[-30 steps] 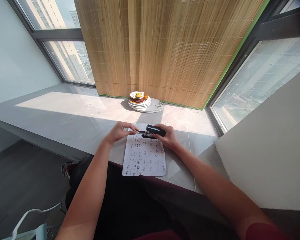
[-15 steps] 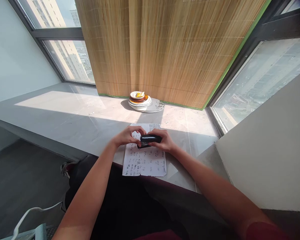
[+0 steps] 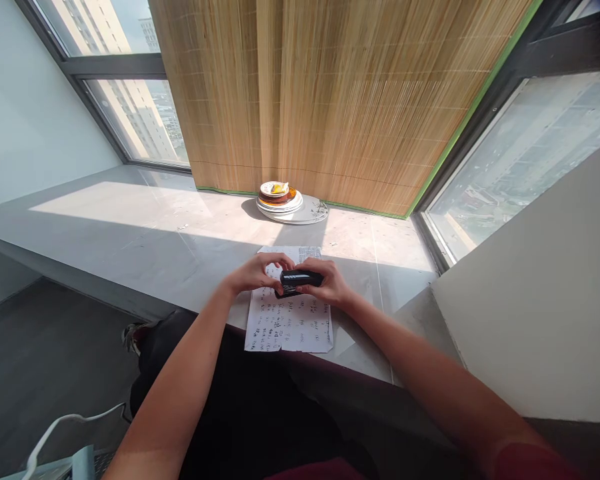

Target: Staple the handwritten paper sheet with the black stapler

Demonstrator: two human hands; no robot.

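A glossy black stapler (image 3: 294, 278) is held level just above a sheet of paper (image 3: 289, 328) covered in handwriting. My right hand (image 3: 329, 280) wraps round its right end, the thumb on the near side. At the stapler's left end, my left hand (image 3: 263, 273) curls its fingers and thumb against the tip, leaving a gap inside the curve of the fingers. The paper lies on the pale stone ledge (image 3: 200, 260), its near edge at the ledge's front. Part of the sheet is hidden under my hands and the stapler.
A stack of plates (image 3: 280, 208) stands on a larger oval plate (image 3: 316, 211) by the bamboo blind (image 3: 330, 100). A white wall panel (image 3: 535, 293) bounds the ledge on the right. A white cable (image 3: 70, 419) rises at the lower left.
Almost nothing differs. Both hands keep their hold on the stapler in the same place, and the paper lies still.
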